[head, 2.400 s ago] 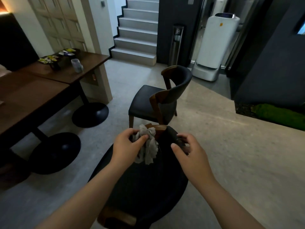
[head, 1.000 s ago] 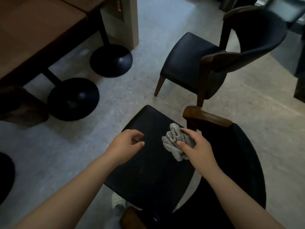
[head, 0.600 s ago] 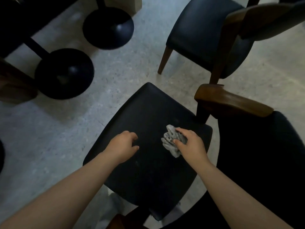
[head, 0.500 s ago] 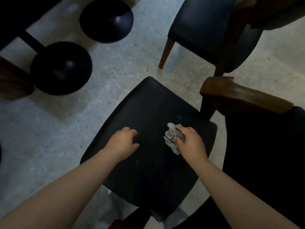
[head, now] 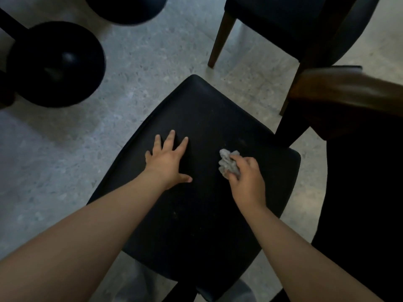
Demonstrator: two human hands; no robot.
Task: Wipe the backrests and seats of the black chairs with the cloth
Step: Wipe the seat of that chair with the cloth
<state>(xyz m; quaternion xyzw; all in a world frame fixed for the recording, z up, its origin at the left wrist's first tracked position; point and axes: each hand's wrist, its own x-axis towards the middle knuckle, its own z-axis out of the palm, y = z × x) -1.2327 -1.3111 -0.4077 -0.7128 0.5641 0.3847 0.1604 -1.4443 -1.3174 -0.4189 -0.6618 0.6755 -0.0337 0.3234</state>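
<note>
I take the black seat [head: 196, 214] of the near chair as my landmark; it fills the middle of my view, one corner pointing away from me. My left hand [head: 168, 160] lies flat on the seat, left of its centre, with the fingers straight and spread and the thumb out to the side, holding nothing. My right hand [head: 246, 177] is over the right half of the seat, its fingers curled round a crumpled grey cloth [head: 226, 162]. The cloth sticks out ahead of the knuckles and looks pressed down onto the seat, between the seat's centre and its right edge. Faint pale specks show on the seat nearer to me than the hands. Right of the seat rises this chair's dark backrest [head: 359, 192], topped by a brown wooden rail [head: 349, 90]. Beyond the seat's far corner stands a second black chair [head: 272, 18], one wooden leg on the speckled grey floor [head: 54, 160], apart from the seat. Left of the seat and further off, two round black table bases [head: 56, 64] sit on that floor
</note>
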